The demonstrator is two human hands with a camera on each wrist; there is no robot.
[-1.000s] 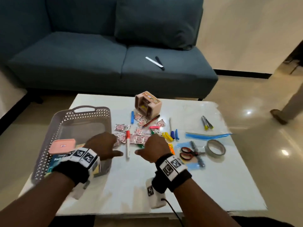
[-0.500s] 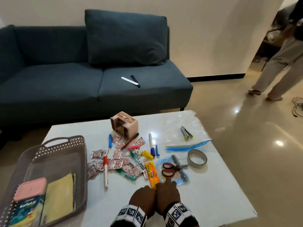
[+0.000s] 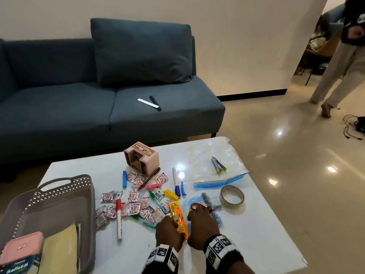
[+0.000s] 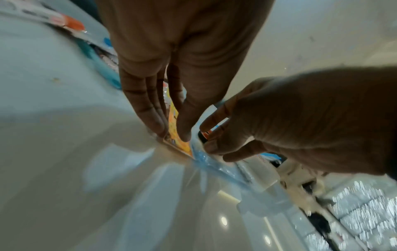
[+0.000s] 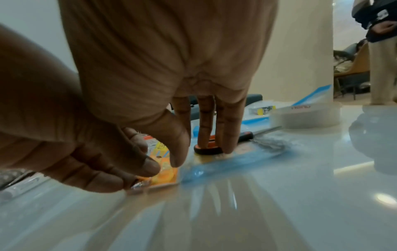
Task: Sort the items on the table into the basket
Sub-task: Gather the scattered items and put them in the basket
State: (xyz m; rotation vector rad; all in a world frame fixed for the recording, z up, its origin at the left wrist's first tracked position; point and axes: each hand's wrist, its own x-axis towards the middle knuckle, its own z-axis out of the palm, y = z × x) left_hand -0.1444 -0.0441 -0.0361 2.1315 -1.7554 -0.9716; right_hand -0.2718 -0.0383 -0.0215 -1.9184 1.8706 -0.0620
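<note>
On glossy white table (image 3: 256, 244): left hand (image 3: 167, 230) pinches orange plastic packet (image 3: 180, 224).
Right hand (image 3: 201, 224): straight fingers touch red-handled scissors (image 3: 197, 205).
Room: blue fabric sofa (image 3: 79, 107).

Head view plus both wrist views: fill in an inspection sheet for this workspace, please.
Surface: glossy white table, crowded at centre.
Job's things: grey perforated plastic basket already holds a pink-lidded box and a yellow pad.
Clutter: red-and-white sachets, marker pens, clear tape roll, zip bags scattered.
Grippers: left hand pinches the flat orange packet; right hand rests fingertips on the red-handled scissors.
Cables: black cable on the floor, far right.
Surroundings: blue-grey sofa; another person mid-stride at right.
</note>
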